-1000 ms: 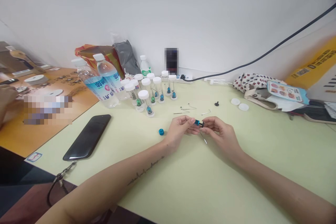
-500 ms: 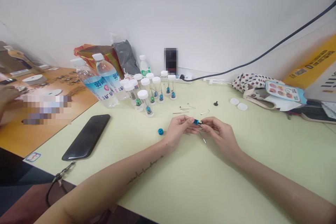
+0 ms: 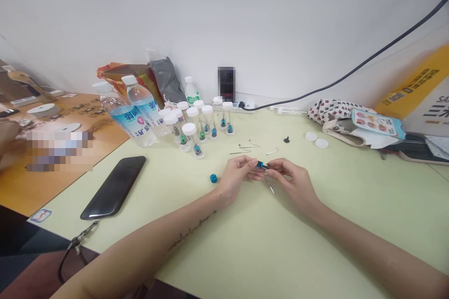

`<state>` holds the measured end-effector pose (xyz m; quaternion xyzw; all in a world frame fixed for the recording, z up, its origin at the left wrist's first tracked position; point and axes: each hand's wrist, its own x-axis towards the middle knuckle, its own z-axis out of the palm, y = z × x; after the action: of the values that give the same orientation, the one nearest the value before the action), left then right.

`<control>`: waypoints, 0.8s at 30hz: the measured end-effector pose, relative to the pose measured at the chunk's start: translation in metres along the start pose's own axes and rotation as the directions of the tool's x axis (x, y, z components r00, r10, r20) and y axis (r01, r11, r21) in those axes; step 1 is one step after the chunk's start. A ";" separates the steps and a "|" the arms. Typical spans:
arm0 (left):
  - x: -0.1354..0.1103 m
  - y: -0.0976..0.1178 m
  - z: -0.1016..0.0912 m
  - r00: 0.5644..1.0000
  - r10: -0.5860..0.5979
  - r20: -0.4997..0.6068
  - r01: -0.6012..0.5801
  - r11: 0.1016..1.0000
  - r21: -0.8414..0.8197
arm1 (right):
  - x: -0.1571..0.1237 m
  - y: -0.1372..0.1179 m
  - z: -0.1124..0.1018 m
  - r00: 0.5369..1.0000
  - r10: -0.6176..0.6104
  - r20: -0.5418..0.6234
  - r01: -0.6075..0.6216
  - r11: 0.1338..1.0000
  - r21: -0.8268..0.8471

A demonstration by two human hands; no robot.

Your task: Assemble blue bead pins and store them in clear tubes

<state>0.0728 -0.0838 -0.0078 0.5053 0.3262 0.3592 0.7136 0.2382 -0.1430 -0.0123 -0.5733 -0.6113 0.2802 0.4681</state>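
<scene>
Blue-and-black metal cylinder (image 3: 261, 165) is pinched between the nearly closed left hand (image 3: 238, 172) and right hand (image 3: 289, 180), held above the pale-green counter (image 3: 280, 243). Thin steel pin (image 3: 270, 187) is seen reaching down from it; round blue bead (image 3: 213, 178) is seen nearby, unheld.

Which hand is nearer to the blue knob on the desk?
Left. The left hand lies just right of the blue knob, not touching it. The right hand is farther right, beyond the small blue-and-black part that both hands hold.
</scene>
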 end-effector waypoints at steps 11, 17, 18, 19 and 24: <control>-0.001 0.001 0.000 1.000 -0.001 0.021 0.001 1.000 0.012 | 0.000 0.000 0.001 0.997 -0.072 0.002 0.072 0.997 -0.009; -0.001 0.002 0.000 1.000 -0.002 0.025 0.001 1.000 0.016 | 0.000 -0.001 0.000 0.999 0.001 0.037 -0.001 1.000 -0.013; -0.001 0.002 0.000 1.000 0.000 0.020 0.000 1.000 0.016 | 0.001 -0.001 0.000 0.999 0.006 0.032 -0.006 1.000 -0.009; -0.002 0.002 0.000 1.000 0.000 0.016 0.000 1.000 0.016 | 0.001 -0.001 0.001 1.000 0.009 0.024 -0.008 1.000 -0.004; -0.001 0.001 -0.001 1.000 -0.010 0.025 0.010 1.000 0.020 | 0.000 -0.002 0.001 0.999 -0.036 0.021 0.036 0.999 -0.014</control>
<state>0.0714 -0.0842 -0.0066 0.5154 0.3232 0.3459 0.7143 0.2367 -0.1428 -0.0111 -0.5626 -0.6282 0.2732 0.4629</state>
